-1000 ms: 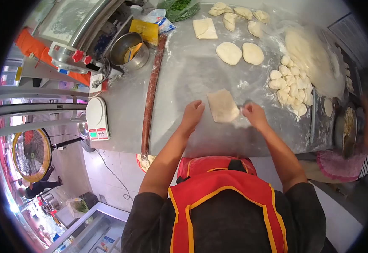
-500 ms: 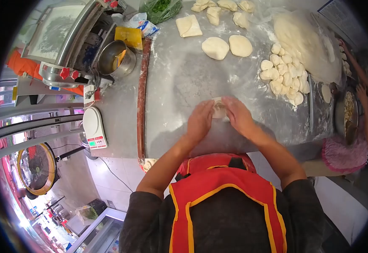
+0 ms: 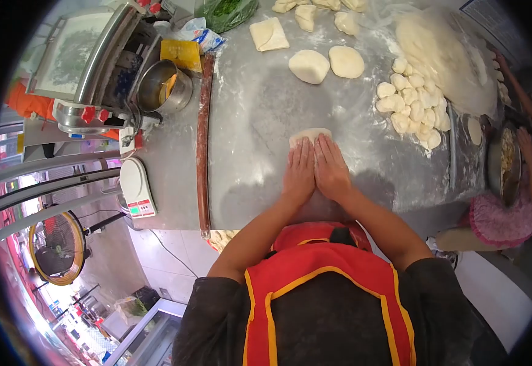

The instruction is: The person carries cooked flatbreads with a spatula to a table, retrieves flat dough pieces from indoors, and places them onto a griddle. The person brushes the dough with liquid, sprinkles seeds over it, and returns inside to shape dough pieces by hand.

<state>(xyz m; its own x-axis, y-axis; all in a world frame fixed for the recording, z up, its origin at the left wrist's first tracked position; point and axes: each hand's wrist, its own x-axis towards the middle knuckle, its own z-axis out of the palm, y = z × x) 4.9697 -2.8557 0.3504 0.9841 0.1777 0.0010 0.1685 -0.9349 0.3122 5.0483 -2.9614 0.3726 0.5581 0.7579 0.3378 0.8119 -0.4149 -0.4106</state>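
A small piece of dough [image 3: 310, 133] lies on the floured metal table [image 3: 241, 152] just in front of me, its far edge showing beyond my fingertips. My left hand [image 3: 300, 172] rests flat on its near side, fingers stretched out. Alongside, my right hand [image 3: 332, 168] presses flat on the same piece, the two hands nearly touching. Their fingers hide the near part of the dough. Farther off sit two flattened dough rounds [image 3: 309, 66] and a folded square of dough [image 3: 269, 35].
A long wooden rolling pin [image 3: 203, 146] lies to the left, past it a metal pot [image 3: 183, 91] and a kitchen scale [image 3: 136, 183]. Heaped dough balls [image 3: 421, 107] and plastic-covered dough [image 3: 439, 52] are on the right. A co-worker's arm [image 3: 531, 171] reaches beside a bowl of filling [image 3: 507, 161].
My hands have come together from the sides of the dough and now lie flat over it. The dough looks wider and flatter, its far edge a little farther from me.
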